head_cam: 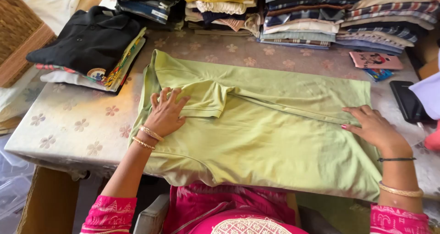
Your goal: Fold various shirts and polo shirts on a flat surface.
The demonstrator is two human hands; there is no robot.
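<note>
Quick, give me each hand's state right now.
Left hand: open, fingers spread, pressing flat on the folded sleeve of the green shirt; grips nothing.
Right hand: open, palm down on the shirt's folded edge; grips nothing.

One green shirt (256, 124), two hands, four stacks of folded clothes, one wicker basket (18, 32), one black phone (408, 101).
</note>
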